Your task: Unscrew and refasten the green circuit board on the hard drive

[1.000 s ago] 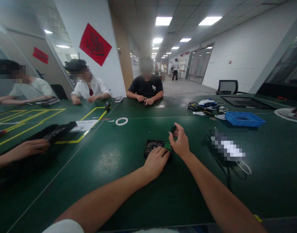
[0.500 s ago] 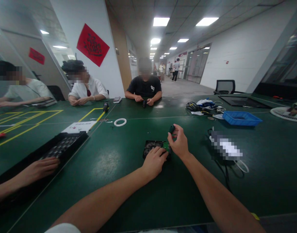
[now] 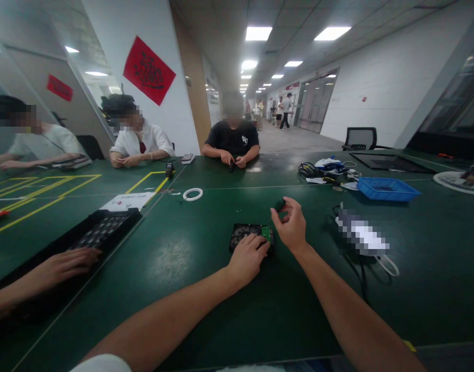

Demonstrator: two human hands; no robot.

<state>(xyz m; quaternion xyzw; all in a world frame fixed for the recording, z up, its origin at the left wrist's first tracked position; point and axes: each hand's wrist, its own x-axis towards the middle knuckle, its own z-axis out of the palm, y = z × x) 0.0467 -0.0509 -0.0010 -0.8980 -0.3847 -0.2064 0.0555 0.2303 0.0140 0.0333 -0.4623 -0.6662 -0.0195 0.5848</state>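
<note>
A black hard drive (image 3: 240, 231) with a green circuit board at its right end lies flat on the green table. My left hand (image 3: 249, 257) rests over its near side, fingers curled onto it and gripping it in place, hiding part of the drive. Just to the right and above the table, my right hand (image 3: 291, 223) pinches a small dark screwdriver (image 3: 279, 205) by its thick handle. Its shaft cannot be made out. The screwdriver is apart from the drive.
On the left, another person's hand (image 3: 72, 263) reaches over a black tray (image 3: 123, 219). A white ring (image 3: 192, 194) lies ahead. To the right are a blue bin (image 3: 388, 190), cables (image 3: 309, 169) and a blurred white item (image 3: 363, 235). People sit across the table.
My right hand has moved slightly right, away from the drive, with the screwdriver more tilted. My left hand stays on the drive. The neighbouring hand at left shifted a little right.
</note>
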